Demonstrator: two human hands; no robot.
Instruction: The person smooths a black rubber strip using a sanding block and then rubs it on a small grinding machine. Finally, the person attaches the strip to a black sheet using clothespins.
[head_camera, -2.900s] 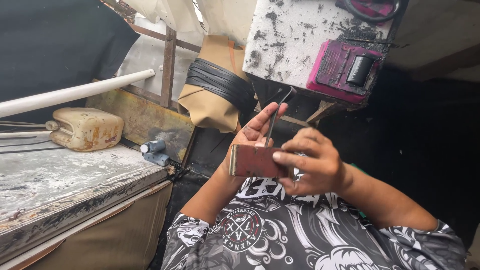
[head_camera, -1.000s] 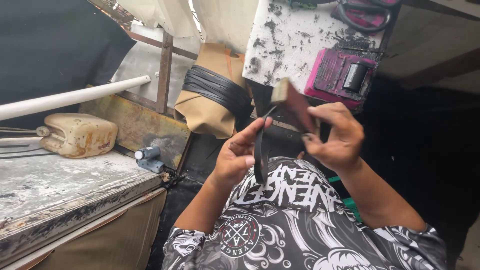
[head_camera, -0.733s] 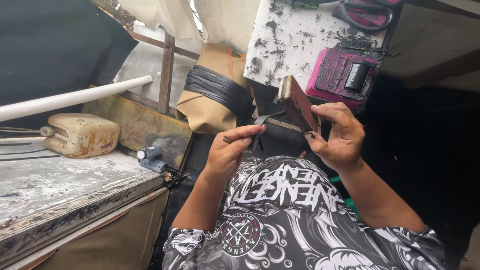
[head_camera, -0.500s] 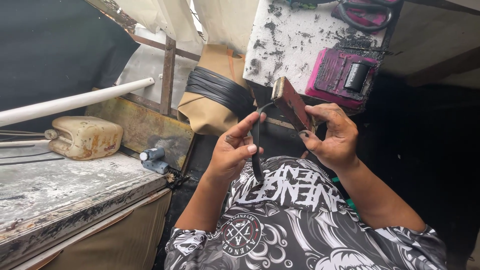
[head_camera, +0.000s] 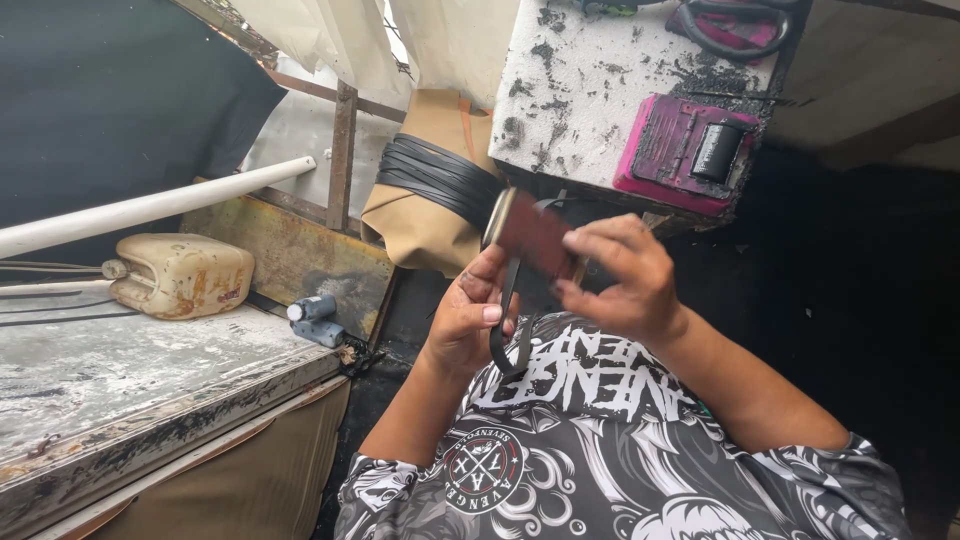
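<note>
Since half a second ago, both hands have drawn closer together around one brown block (head_camera: 530, 235), now tilted up at chest height. One left hand (head_camera: 468, 322) pinches one black strap (head_camera: 507, 320) against the block's lower edge, thumb up. One right hand (head_camera: 618, 280) grips the block from the right, fingers curled over it, wrist bent inward.
</note>
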